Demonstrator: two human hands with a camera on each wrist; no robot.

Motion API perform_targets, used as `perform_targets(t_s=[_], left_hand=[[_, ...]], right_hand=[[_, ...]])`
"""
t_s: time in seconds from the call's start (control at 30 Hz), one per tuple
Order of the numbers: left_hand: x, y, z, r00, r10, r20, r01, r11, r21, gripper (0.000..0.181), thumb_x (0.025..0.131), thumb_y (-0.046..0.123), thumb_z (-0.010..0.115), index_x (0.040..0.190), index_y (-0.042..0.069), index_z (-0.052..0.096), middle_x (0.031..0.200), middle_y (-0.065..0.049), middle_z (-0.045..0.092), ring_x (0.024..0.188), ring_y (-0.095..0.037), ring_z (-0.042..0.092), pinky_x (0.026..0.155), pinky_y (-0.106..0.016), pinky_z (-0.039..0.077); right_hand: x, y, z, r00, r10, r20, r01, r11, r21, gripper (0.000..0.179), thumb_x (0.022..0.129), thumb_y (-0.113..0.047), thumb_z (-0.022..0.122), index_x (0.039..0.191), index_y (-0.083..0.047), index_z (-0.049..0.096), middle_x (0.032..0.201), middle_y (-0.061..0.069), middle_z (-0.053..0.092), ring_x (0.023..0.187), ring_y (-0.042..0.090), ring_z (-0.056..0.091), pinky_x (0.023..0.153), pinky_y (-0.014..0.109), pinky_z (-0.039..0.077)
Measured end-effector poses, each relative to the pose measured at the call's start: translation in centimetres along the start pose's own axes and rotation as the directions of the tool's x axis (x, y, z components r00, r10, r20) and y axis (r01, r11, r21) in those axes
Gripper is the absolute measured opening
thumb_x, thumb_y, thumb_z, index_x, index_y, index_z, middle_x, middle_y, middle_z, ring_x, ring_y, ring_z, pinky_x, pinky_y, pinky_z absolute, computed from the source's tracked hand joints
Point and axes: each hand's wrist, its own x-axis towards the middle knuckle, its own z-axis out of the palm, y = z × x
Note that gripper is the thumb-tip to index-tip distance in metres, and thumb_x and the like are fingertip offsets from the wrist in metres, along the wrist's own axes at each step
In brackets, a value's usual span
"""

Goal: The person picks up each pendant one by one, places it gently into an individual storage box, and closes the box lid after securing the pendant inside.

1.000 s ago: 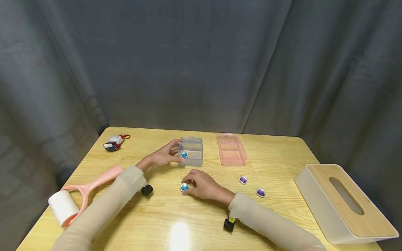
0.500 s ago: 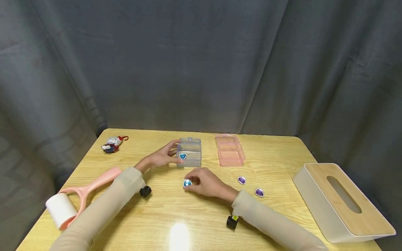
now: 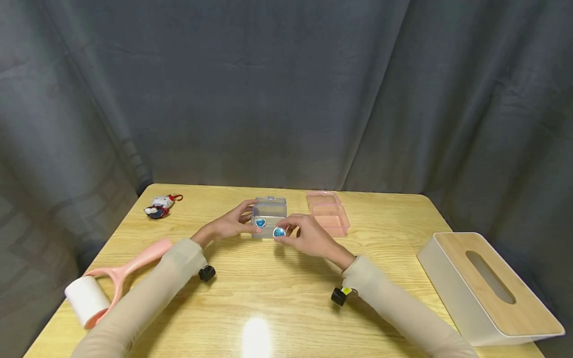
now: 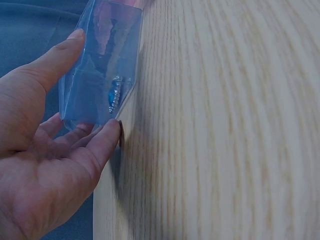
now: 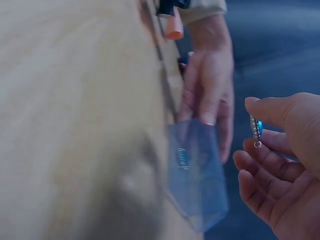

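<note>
My left hand (image 3: pixel 230 223) grips the left side of an open clear bluish plastic box (image 3: pixel 271 211), thumb at the front and fingers behind. Inside, on the left, lies a blue gem (image 3: pixel 260 223) with a silvery beaded edge. Its lid stands at the back. Between thumb and fingertips my right hand (image 3: pixel 309 237) pinches a second blue gem (image 3: pixel 279 232), in front of the box's right part. The right wrist view shows this gem edge-on (image 5: pixel 257 131), apart from the box (image 5: pixel 197 175). Part of the box's right side is hidden by the right hand.
An open pink plastic box (image 3: pixel 329 214) stands right of the clear one. A tissue box (image 3: pixel 488 288) occupies the right side. On the left lie a pink-handled lint roller (image 3: pixel 118 276) and a small plush keychain (image 3: pixel 161 206).
My right hand has lifted the blue gem from the table and carried it away from me to the clear box. The right forearm now covers the two purple gems. The left hand stays put.
</note>
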Motion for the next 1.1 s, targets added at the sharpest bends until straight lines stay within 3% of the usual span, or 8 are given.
perform_targets(t_s=[0.27, 0.6, 0.83, 1.1], left_hand=[[0.0, -0.2, -0.1, 1.000, 0.007, 0.010, -0.007, 1.000, 0.001, 0.097, 0.098, 0.016, 0.070, 0.166, 0.017, 0.000, 0.172, -0.022, 0.010, 0.159, -0.045, 0.014, 0.120, -0.068, 0.030], [-0.1, -0.2, -0.1, 1.000, -0.001, 0.010, 0.001, 1.000, 0.029, 0.096, 0.099, 0.024, 0.070, 0.166, 0.020, 0.000, 0.173, -0.022, 0.008, 0.159, -0.046, 0.012, 0.116, -0.074, 0.030], [-0.1, -0.2, 0.0, 1.000, 0.007, 0.008, -0.008, 1.000, 0.003, 0.097, 0.099, 0.021, 0.071, 0.166, 0.017, 0.000, 0.172, -0.022, 0.012, 0.159, -0.045, 0.012, 0.119, -0.070, 0.029], [-0.1, -0.2, -0.1, 1.000, 0.017, 0.010, -0.017, 1.000, -0.010, 0.098, 0.099, 0.019, 0.070, 0.166, 0.016, 0.000, 0.172, -0.022, 0.010, 0.159, -0.046, 0.013, 0.120, -0.068, 0.029]], right_hand=[[1.5, -0.4, -1.8, 0.997, -0.025, -0.067, 0.025, 1.000, 0.002, 0.028, 0.091, -0.022, 0.081, 0.114, -0.008, 0.077, 0.096, 0.002, 0.076, 0.086, 0.011, 0.068, 0.071, 0.027, 0.060], [3.4, 0.3, -3.1, 0.997, 0.036, -0.075, -0.035, 0.999, 0.011, 0.031, 0.094, -0.028, 0.077, 0.120, -0.011, 0.076, 0.105, 0.000, 0.076, 0.094, 0.012, 0.069, 0.076, 0.026, 0.059], [4.1, 1.3, -3.0, 0.995, 0.062, -0.084, -0.059, 0.998, 0.039, 0.025, 0.094, -0.026, 0.077, 0.115, -0.012, 0.076, 0.101, 0.000, 0.075, 0.094, 0.015, 0.067, 0.082, 0.031, 0.058], [4.9, 2.8, -1.8, 0.990, 0.114, -0.077, -0.113, 0.993, 0.017, 0.030, 0.094, -0.030, 0.077, 0.118, -0.011, 0.076, 0.105, 0.001, 0.076, 0.096, 0.016, 0.067, 0.082, 0.030, 0.056]])
